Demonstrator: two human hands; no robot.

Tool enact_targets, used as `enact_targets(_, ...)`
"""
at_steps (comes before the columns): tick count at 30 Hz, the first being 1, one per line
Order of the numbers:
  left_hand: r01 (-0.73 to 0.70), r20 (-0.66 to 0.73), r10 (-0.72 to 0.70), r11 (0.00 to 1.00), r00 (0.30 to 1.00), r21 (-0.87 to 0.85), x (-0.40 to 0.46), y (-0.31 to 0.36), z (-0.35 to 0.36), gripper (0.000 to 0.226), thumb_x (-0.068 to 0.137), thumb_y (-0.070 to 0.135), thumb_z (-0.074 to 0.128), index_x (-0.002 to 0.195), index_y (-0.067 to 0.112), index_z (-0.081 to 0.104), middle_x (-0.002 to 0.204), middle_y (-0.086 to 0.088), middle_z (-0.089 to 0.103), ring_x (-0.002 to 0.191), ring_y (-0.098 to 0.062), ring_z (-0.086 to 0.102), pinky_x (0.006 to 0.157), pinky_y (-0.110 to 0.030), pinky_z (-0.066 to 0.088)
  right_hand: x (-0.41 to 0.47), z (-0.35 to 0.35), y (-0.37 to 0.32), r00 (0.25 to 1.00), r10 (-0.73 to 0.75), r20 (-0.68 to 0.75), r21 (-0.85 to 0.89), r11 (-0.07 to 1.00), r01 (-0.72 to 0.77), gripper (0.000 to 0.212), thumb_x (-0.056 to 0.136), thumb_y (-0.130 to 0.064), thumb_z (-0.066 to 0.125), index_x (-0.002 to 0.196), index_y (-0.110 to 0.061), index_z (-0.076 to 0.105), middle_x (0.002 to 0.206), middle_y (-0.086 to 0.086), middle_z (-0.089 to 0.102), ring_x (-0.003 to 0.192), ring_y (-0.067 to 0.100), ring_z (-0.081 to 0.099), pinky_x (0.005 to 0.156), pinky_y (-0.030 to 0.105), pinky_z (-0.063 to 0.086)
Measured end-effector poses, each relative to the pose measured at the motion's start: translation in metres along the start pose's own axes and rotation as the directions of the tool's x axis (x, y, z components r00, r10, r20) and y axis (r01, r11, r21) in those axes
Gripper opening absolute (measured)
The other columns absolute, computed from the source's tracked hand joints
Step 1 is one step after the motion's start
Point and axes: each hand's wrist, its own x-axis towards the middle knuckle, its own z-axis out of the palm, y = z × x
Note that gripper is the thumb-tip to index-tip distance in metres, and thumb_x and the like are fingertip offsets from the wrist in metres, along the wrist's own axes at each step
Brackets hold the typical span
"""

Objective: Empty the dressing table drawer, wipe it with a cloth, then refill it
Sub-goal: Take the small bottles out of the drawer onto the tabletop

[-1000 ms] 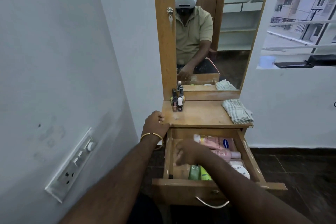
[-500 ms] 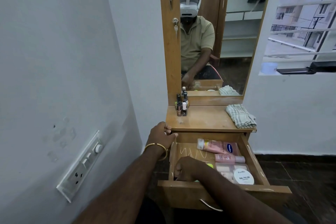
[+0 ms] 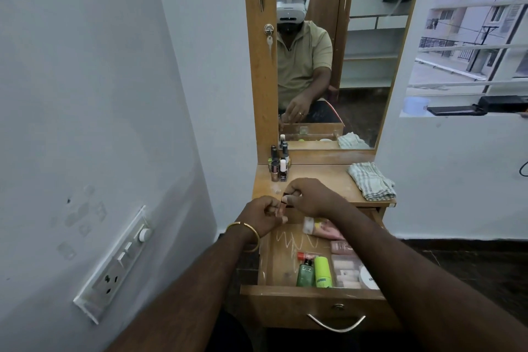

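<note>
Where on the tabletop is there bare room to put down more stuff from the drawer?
Bare wood lies in the middle of the tabletop, between the nail polish bottles at its back left and the folded cloth on the right. The front left edge is crowded by both hands.

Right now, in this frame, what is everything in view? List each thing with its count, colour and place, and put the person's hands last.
nail polish bottles: about six, dark and white caps, back left of the tabletop
cloth: one, pale checked, folded, right of the tabletop
drawer: one, wooden, pulled open, still partly full
green bottles: two, dark green and lime, drawer front
red-capped item: one, behind the green bottles
pink tubes: two or more, right of the drawer, partly hidden by the arm
white round jar: one, front right of the drawer
mirror: one, wood-framed, above the tabletop
switch panel: one, white, left wall
small bottle: one, pinkish, held between both hands
left hand: gold bangle on the wrist, on the small bottle
right hand: on the small bottle's top
</note>
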Motion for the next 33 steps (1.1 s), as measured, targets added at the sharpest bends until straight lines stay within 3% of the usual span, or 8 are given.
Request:
enact_targets(4,-0.025,-0.075,0.023,0.999,0.997,-0.031,0.007,-0.003,0.002,0.029,0.077,0.016,0.077,0.065,0.027,0.053,0.062,0.009,0.048,0.064,-0.011,0.047,0.067,-0.028,0.044,0.003,0.004,0.008,0.999,0.004,-0.053,0.086,0.996,0.0,0.019,0.09,-0.024,0.066,0.107,-0.014,0.068,0.097,-0.001,0.062,0.09,0.013,0.055,0.07,0.023,0.044)
enact_targets(6,-0.017,-0.092,0.013,0.999,0.996,-0.038,0.008,-0.007,0.002,0.03,0.078,0.016,0.077,0.066,0.027,0.052,0.062,0.01,0.047,0.064,-0.01,0.047,0.066,-0.027,0.044,0.002,0.011,0.019,0.998,0.056,-0.043,0.125,0.991,-0.05,0.03,0.087,-0.029,0.07,0.113,-0.016,0.064,0.089,-0.007,0.055,0.086,0.011,0.052,0.063,0.017,0.038)
enact_targets(8,0.005,-0.101,-0.01,0.999,0.995,-0.047,0.01,-0.012,0.001,0.024,0.08,0.018,0.076,0.073,0.027,0.055,0.065,0.01,0.054,0.065,-0.01,0.05,0.066,-0.026,0.045,-0.002,0.022,0.033,0.99,0.138,0.011,0.146,0.98,-0.138,0.03,0.084,-0.028,0.073,0.11,-0.016,0.063,0.087,-0.007,0.056,0.083,0.011,0.053,0.063,0.02,0.04)
enact_targets(11,0.043,-0.094,-0.049,0.997,0.994,-0.065,0.011,-0.018,0.001,0.015,0.082,0.022,0.074,0.084,0.028,0.06,0.078,0.0,0.07,0.077,-0.018,0.064,0.074,-0.032,0.051,-0.007,0.043,0.058,0.963,0.244,0.115,-0.028,0.97,-0.243,0.02,0.083,-0.023,0.073,0.102,-0.021,0.065,0.104,0.001,0.065,0.089,0.014,0.06,0.071,0.026,0.048)
enact_targets(14,0.062,-0.1,-0.071,0.994,0.992,-0.093,0.013,-0.02,0.004,0.008,0.085,0.025,0.07,0.084,0.027,0.062,0.08,-0.004,0.072,0.077,-0.02,0.064,0.075,-0.038,0.053,-0.013,0.061,0.071,0.934,0.282,0.217,-0.275,0.936,-0.219,0.016,0.086,-0.019,0.067,0.102,-0.019,0.067,0.103,0.001,0.065,0.093,0.017,0.061,0.078,0.029,0.049)
enact_targets(17,0.066,-0.099,-0.079,0.991,0.992,-0.12,0.014,-0.023,0.006,0.005,0.087,0.024,0.068,0.091,0.023,0.067,0.086,-0.011,0.071,0.075,-0.021,0.063,0.077,-0.038,0.054,-0.014,0.073,0.077,0.91,0.315,0.27,-0.404,0.895,-0.189,0.022,0.086,-0.015,0.064,0.107,-0.012,0.067,0.104,0.005,0.067,0.096,0.019,0.063,0.085,0.033,0.054)
enact_targets(25,0.063,-0.097,-0.073,0.992,0.993,-0.106,0.018,-0.029,0.01,0.01,0.087,0.023,0.069,0.095,0.018,0.066,0.088,0.0,0.068,0.083,-0.013,0.06,0.07,-0.015,0.043,-0.005,0.088,0.079,0.869,0.378,0.32,-0.501,0.846,-0.183,0.028,0.085,-0.021,0.07,0.111,-0.01,0.065,0.107,0.007,0.066,0.098,0.023,0.063,0.087,0.036,0.054)
enact_targets(33,0.072,-0.091,-0.082,0.991,0.992,-0.109,0.02,-0.032,0.011,0.007,0.087,0.024,0.068,0.088,0.018,0.064,0.09,0.003,0.068,0.087,-0.013,0.062,0.076,-0.021,0.048,-0.001,0.094,0.081,0.875,0.353,0.331,-0.529,0.837,-0.137,0.025,0.086,-0.02,0.069,0.109,-0.01,0.064,0.1,0.006,0.063,0.097,0.022,0.063,0.085,0.033,0.052)
